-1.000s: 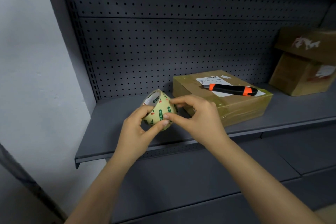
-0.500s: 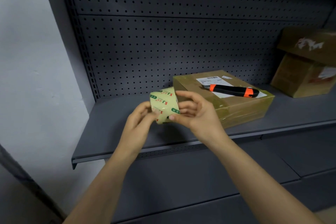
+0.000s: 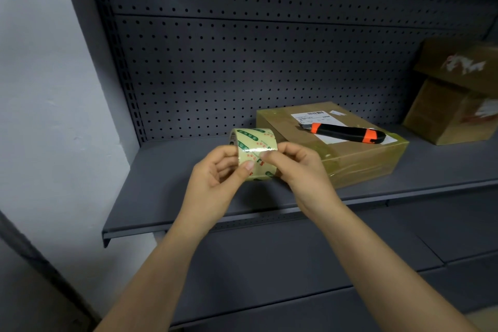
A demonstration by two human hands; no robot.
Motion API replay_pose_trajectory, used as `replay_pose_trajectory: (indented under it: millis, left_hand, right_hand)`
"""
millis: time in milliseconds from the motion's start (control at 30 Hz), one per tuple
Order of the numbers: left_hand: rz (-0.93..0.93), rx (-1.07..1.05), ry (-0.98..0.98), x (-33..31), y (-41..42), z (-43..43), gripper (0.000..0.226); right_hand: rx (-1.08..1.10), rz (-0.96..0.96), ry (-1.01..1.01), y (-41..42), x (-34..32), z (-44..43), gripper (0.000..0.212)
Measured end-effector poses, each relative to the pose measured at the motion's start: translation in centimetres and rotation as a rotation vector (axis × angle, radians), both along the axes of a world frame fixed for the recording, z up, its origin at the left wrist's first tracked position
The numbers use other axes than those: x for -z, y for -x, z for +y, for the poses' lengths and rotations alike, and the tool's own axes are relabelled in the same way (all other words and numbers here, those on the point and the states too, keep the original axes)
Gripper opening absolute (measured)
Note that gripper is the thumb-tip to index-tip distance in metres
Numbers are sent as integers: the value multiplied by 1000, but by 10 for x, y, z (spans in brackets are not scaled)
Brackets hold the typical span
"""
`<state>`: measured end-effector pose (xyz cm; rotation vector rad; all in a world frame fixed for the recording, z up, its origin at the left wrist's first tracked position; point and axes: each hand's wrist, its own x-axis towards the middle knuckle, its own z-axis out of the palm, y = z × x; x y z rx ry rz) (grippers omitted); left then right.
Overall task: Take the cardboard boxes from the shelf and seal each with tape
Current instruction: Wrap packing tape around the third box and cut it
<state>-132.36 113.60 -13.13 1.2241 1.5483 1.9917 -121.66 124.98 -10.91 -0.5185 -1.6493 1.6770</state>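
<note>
Compared with one second ago, the tape roll [image 3: 256,153] has been turned: its open core faced the camera then, and its printed outer band faces it now. The left hand [image 3: 215,178] grasps the roll from the left, thumb laid on the band. The right hand [image 3: 299,167] grasps it from the right, with a fingertip pressed on the band beside the left thumb. The roll is held in the air above the shelf [image 3: 167,183], just in front of the left front corner of the flat box [image 3: 350,159]. That box has not moved, and the knife [image 3: 347,133] lies on its top across the label as before. The shelf's front lip runs below both wrists. Open shelf surface extends from the left upright to the flat box, and a narrower strip separates that box from the stacked boxes [image 3: 452,113] at the right edge of the view. The pegboard back panel [image 3: 242,62] closes the rear. A lower shelf [image 3: 296,264] projects further forward under the forearms.
</note>
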Motion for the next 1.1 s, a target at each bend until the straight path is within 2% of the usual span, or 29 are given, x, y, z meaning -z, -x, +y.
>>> replay_pose_trajectory:
  millis: [167, 267, 433, 633, 700, 800, 833, 900, 1000, 1100]
  left_hand:
    - [-18, 11, -4, -1, -1, 0, 19]
    - [-45, 15, -14, -1, -2, -1, 18]
    - [-119, 21, -26, -6, -6, -1, 33]
    - [-200, 20, -21, -7, -6, -3, 20]
    - [-195, 16, -11, -7, -7, -3, 21]
    - [-168, 9, 0, -6, -6, -4, 23]
    - [-159, 8, 1, -7, -6, -4, 24]
    - [-149, 6, -2, -7, -6, -5, 25]
    - [-125, -2, 5, -8, -7, -6, 23]
    - [-117, -22, 4, -7, -7, -6, 20]
  right_hand:
    - [-57, 29, -49, -4, 4, 4, 18]
    - [-83, 52, -58, -5, 7, 7, 14]
    - [-118, 67, -24, -6, 7, 10, 19]
    - [-138, 43, 2, -7, 9, 8, 29]
    - [-109, 19, 14, -6, 7, 6, 31]
    - [-73, 7, 92, -5, 3, 4, 10]
    - [-74, 10, 118, -5, 2, 4, 8]
    - [-88, 13, 131, -5, 1, 5, 18]
    - [-114, 22, 110, -5, 1, 5, 10]
    - [-118, 15, 93, -5, 5, 7, 25]
